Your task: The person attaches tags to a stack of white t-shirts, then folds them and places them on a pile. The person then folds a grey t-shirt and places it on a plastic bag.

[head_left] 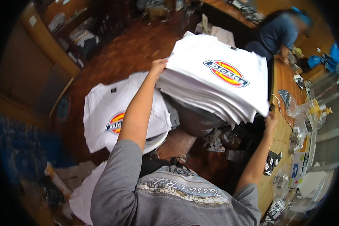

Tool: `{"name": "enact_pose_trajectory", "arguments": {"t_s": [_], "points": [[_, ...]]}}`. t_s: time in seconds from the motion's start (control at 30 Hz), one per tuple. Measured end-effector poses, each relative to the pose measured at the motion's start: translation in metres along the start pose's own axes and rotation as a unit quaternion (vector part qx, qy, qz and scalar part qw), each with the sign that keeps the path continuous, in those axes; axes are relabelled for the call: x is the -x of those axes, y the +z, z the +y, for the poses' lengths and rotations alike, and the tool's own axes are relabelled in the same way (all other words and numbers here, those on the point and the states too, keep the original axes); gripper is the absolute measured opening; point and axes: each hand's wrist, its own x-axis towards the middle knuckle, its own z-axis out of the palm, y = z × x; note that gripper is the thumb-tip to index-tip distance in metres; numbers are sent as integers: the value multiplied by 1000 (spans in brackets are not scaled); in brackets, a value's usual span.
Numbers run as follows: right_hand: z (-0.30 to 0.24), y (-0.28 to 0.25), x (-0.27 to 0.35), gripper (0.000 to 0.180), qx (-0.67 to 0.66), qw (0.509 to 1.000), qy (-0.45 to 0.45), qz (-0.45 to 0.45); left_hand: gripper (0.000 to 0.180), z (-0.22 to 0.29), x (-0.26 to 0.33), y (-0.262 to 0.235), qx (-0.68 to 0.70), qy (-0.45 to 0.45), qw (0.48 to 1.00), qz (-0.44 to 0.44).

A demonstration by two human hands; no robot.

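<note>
A white T-shirt (pixel 192 49) with a red, yellow and dark oval print lies spread on top of a tall stack of white shirts (pixel 211 98). At its left edge, my left hand (pixel 159 67) is closed on the cloth, arm stretched out. My right hand (pixel 271 120) is closed at the shirt's near right corner, which is drawn out toward it; the fingertips are partly hidden. Left of the stack, another white T-shirt (pixel 98 103) with a similar print lies on a lower pile, partly covered by my left forearm.
A long wooden table (pixel 280 141) runs along the right, with black-and-white tags (pixel 272 162) and clear plastic bags (pixel 280 180) on it. Beyond the stack a person (pixel 277 35) in a blue top leans over the table. Reddish-brown floor (pixel 113 56) stretches to the far left.
</note>
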Motion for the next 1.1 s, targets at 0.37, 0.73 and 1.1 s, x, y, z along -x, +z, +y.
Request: {"name": "enact_pose_trajectory", "arguments": {"t_s": [0.37, 0.73, 1.1], "points": [[-219, 273, 313, 25, 117, 860, -127, -480, 35, -116, 297, -325, -445, -378, 561, 587], [-236, 292, 328, 29, 279, 822, -237, -437, 23, -108, 353, -342, -463, -347, 606, 546], [-206, 263, 272, 15, -21, 822, 81, -563, 28, 29, 388, -358, 141, 15, 909, 392]]}}
